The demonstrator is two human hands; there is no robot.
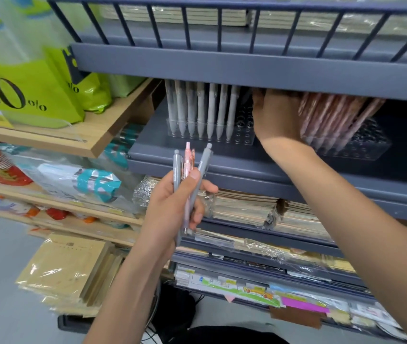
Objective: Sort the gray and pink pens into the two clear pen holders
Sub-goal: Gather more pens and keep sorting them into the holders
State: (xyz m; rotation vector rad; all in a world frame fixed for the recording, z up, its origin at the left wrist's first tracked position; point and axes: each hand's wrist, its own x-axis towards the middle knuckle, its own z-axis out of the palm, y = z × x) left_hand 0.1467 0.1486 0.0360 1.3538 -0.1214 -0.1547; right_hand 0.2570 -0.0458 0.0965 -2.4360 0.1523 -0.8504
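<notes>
Left grip (172,204) clasping mixed pens (203,162) upright, clickers up, right grip (275,115) at pink pens (333,120), closure unclear

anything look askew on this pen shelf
Yes: the pink pens in the right clear holder slant and fan out at differing angles beside the right hand, while the gray pens in the left clear holder stand straight. The left hand grips a mixed bunch of pens, not yet sorted.
</notes>
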